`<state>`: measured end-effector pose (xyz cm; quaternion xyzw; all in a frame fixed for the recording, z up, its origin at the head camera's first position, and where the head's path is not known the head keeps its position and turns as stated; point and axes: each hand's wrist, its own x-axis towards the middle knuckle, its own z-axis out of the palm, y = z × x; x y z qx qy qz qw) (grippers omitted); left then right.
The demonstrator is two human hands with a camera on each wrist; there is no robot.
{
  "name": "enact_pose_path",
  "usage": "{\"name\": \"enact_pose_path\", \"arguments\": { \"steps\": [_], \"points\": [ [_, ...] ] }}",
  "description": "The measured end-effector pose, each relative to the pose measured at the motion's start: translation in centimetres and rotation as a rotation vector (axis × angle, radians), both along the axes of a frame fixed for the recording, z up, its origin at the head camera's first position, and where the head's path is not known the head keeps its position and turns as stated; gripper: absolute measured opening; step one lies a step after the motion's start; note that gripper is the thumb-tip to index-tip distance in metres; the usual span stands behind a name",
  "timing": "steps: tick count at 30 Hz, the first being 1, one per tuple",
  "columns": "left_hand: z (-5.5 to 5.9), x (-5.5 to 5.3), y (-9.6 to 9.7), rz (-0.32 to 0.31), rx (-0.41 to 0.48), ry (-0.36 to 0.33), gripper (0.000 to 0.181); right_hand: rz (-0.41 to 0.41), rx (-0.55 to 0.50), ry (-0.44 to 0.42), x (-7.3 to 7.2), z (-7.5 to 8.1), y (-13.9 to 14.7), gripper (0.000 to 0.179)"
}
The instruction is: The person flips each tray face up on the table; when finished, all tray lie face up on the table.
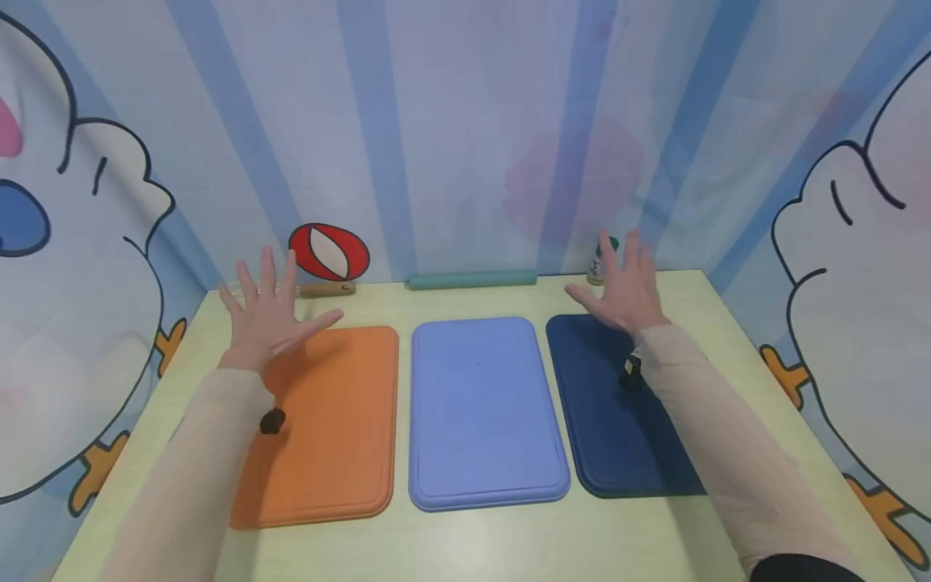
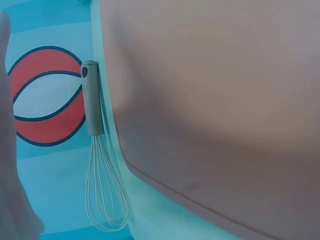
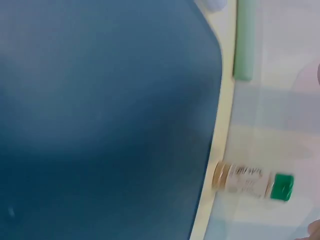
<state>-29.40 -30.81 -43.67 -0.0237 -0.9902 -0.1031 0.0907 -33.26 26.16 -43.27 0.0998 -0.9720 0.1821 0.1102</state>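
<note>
My left hand (image 1: pixel 265 319) is raised with fingers spread over the far left corner of an orange board (image 1: pixel 334 428), holding nothing. Behind it lies a whisk (image 2: pixel 92 100), its handle toward the middle and its wires partly hidden by my fingers in the head view. My right hand (image 1: pixel 621 287), also spread and bare, hovers above the far edge of a dark blue board (image 1: pixel 604 420). Just behind that hand stands a small jar with a green cap (image 3: pixel 250 181), partly covered by my fingers in the head view.
A periwinkle board (image 1: pixel 483 412) lies between the other two. Along the back edge of the pale table (image 1: pixel 480 541) rests a green rod (image 1: pixel 473 280). A striped curtain (image 1: pixel 465 137) with cartoon figures encloses the back and sides.
</note>
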Motion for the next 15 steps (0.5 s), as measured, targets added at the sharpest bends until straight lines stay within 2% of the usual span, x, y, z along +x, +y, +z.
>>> {"name": "enact_pose_path", "arguments": {
  "steps": [6,11,15],
  "points": [
    [0.3,0.9,-0.1,-0.012,0.072,-0.063,0.126,0.072,-0.079,-0.078,1.2,0.4,-1.9,0.105],
    [0.6,1.8,0.0,-0.002,0.130,-0.165,0.125,0.111,-0.103,-0.139,2.4,0.6,-3.7,0.105],
    [0.7,2.5,0.0,-0.001,0.130,-0.240,0.123,0.159,-0.108,-0.176,3.5,0.7,-5.5,0.104]
  ]
}}
